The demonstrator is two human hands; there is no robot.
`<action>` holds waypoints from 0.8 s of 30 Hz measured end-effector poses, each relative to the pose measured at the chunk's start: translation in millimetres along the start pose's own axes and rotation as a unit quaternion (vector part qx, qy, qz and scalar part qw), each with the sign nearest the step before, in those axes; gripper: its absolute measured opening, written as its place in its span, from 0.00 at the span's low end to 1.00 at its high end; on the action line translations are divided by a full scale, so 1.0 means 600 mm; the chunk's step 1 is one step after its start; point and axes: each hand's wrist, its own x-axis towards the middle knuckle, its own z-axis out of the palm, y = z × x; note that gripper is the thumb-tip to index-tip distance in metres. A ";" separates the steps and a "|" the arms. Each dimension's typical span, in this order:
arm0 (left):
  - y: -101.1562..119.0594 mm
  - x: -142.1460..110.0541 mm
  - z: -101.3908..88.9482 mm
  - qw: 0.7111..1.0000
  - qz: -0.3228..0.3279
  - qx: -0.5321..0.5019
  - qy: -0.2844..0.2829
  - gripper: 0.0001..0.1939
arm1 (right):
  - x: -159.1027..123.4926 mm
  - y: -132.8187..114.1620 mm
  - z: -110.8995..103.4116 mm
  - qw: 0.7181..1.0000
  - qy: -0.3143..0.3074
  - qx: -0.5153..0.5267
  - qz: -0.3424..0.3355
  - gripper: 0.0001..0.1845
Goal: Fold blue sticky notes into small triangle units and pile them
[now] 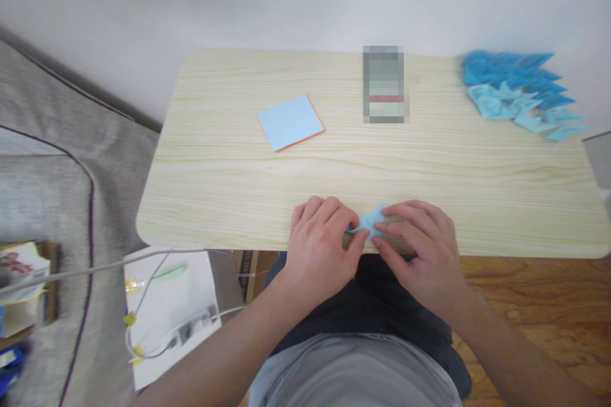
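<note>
Near the front edge of the table, a small light-blue piece of folded paper (373, 221) is held between my two hands. My left hand (324, 238) pinches its left end between thumb and curled fingers. On the other side, the fingertips and thumb of my right hand (427, 248) grip its right part. Part of the paper is hidden behind the fingers. Farther back lies a stack of square paper sheets (291, 123), light blue on top with an orange edge showing.
Several folded blue paper pieces (515, 92) lie in rows at the table's back right. A blurred-out phone-like rectangle (384, 82) rests at the back of the wooden table (214, 184). Left and below are a power strip (193, 329), a white board (167, 292) and cables.
</note>
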 end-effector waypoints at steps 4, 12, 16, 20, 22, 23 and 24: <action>-0.002 0.000 0.000 1.000 0.001 -0.013 0.003 0.05 | -0.001 -0.005 -0.001 1.000 0.000 -0.002 0.006 0.10; -0.012 -0.007 0.003 0.998 0.031 -0.035 0.036 0.07 | -0.009 -0.008 0.004 1.000 -0.003 -0.007 0.014 0.12; -0.016 -0.010 0.004 0.997 0.044 -0.038 0.042 0.06 | -0.009 -0.012 0.006 1.000 0.002 -0.009 0.022 0.11; -0.020 -0.011 0.004 0.997 0.051 -0.044 0.038 0.07 | -0.009 -0.018 0.006 0.999 -0.004 -0.019 0.030 0.12; -0.023 -0.011 0.004 0.996 0.057 -0.047 0.042 0.06 | -0.010 -0.019 0.007 0.999 -0.006 -0.025 0.027 0.13; -0.024 -0.012 0.004 0.996 0.061 -0.048 0.044 0.06 | -0.011 -0.018 0.007 0.999 -0.005 -0.028 0.025 0.14; -0.025 -0.012 0.004 0.996 0.065 -0.049 0.046 0.06 | -0.011 -0.017 0.007 0.999 -0.003 -0.029 0.023 0.15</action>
